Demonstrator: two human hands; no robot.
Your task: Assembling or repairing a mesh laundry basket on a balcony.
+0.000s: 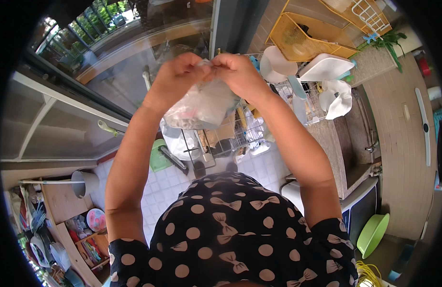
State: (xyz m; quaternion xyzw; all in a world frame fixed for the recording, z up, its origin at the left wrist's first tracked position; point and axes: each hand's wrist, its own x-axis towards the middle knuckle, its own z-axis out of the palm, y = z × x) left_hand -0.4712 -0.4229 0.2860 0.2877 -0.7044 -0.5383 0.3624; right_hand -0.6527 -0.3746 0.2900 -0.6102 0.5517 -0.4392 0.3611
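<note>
Both my hands are raised in front of me at the top of a clear plastic bag (199,107). My left hand (182,71) pinches the bag's gathered mouth from the left. Close beside it, my right hand (234,71) pinches the same gathered plastic, and the fingertips of both hands meet there. Below them the bag hangs full and rounded, with whitish contents and a pinkish patch showing through. What exactly lies inside cannot be made out.
Behind the bag stands a wire rack (245,126) with assorted items. A yellow mesh holder (307,36) and a white container (326,67) are at the upper right, above a stone sink (352,138). Glass doors border the left. A green basin (373,236) leans at lower right.
</note>
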